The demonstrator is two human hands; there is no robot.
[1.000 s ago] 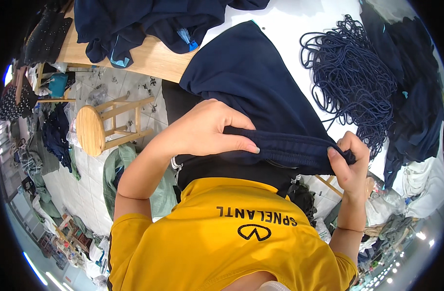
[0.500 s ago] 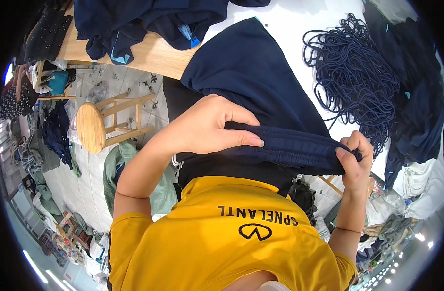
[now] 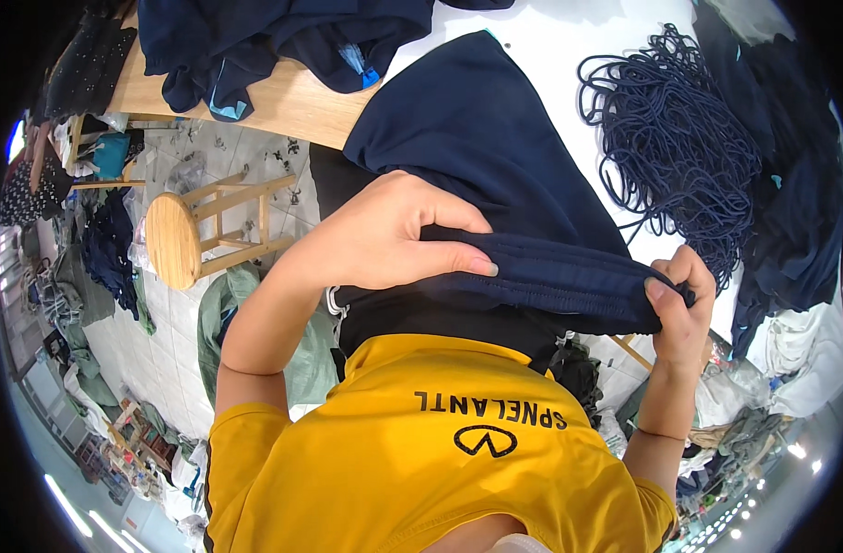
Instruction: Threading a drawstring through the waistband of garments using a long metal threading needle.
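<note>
A navy garment (image 3: 495,157) lies on the white table (image 3: 569,37), its ribbed waistband (image 3: 569,281) pulled toward my body. My left hand (image 3: 394,235) pinches the left part of that waistband, thumb on top. Closed fingers of my right hand (image 3: 681,300) grip the band's right end. The band is stretched flat between both hands, just above my yellow shirt (image 3: 421,452).
A tangled heap of navy cord (image 3: 670,138) lies on the table to the right. More dark garments (image 3: 283,37) are piled at the back left on a wooden tabletop (image 3: 283,106), and others (image 3: 799,212) at the far right. A round wooden stool (image 3: 177,240) stands on the floor at left.
Both hands hold the waistband as before; my right hand has shifted slightly right and down, stretching the band a little further.
</note>
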